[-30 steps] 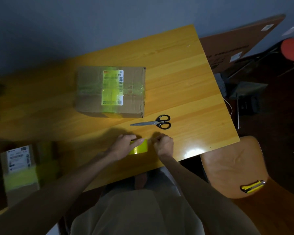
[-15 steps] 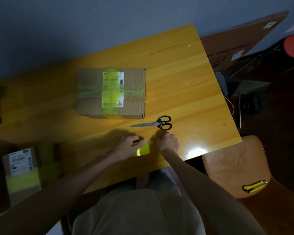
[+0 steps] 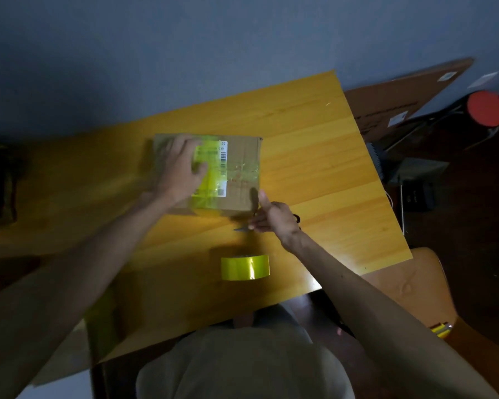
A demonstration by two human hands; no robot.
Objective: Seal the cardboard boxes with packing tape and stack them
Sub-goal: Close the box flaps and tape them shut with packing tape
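Scissors [image 3: 244, 228]: largely hidden under the curled right hand [image 3: 275, 218]. Cardboard box [image 3: 242, 174]: pressed beneath the spread left hand [image 3: 179, 171]. Tape roll [image 3: 245, 267]: untouched, nearer than both hands.

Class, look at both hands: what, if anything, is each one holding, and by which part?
The right hand grips the scissors at the handle end, blades pointing left. The left hand lies flat on the cardboard box top, gripping nothing.

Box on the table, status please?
Left hand flat on box. Right hand closing on scissors. Tape roll loose, nearer table edge.
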